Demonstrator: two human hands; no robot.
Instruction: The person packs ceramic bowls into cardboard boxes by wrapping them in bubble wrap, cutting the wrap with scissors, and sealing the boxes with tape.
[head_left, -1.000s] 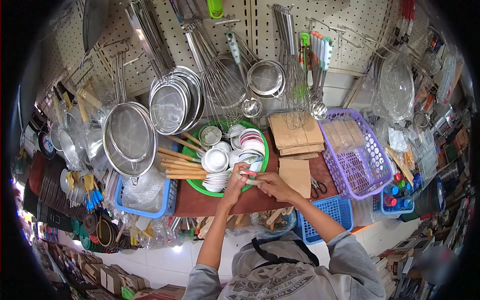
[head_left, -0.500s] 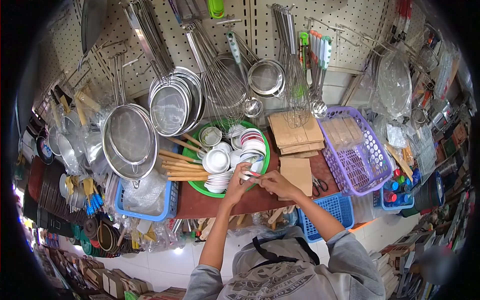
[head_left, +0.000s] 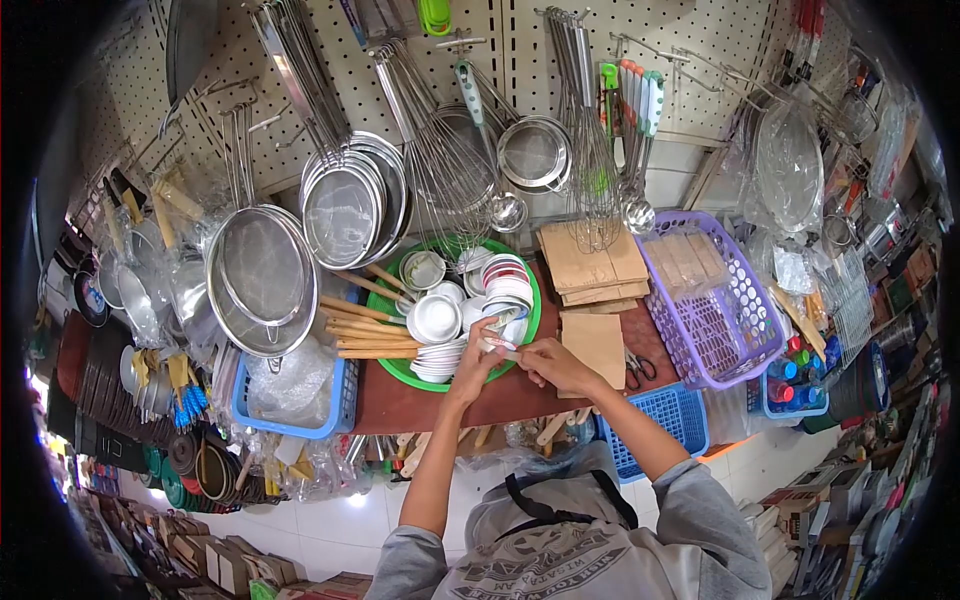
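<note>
My left hand (head_left: 477,363) is closed around a small white piece with a touch of red (head_left: 499,346); its exact kind I cannot make out. From the right, the bent fingers of my right hand (head_left: 555,368) pinch the piece's near end. Both hands are over the front rim of a round green basin (head_left: 535,310). Inside the basin are stacked small white bowls (head_left: 436,318), some with red rims, right behind my left hand. Several wooden handles (head_left: 375,343) stick out over the basin's left side.
Brown cardboard pieces (head_left: 592,352), scissors (head_left: 640,368) and a purple basket (head_left: 735,370) lie to the right. Below is a blue basket (head_left: 668,412); another blue basket (head_left: 345,400) holds plastic wrap at left. Whisks (head_left: 440,170) and strainers (head_left: 262,270) hang over the table.
The white piece has turned between my hands and shows less red. My right hand has shifted slightly, staying close to the left. The view has moved very little.
</note>
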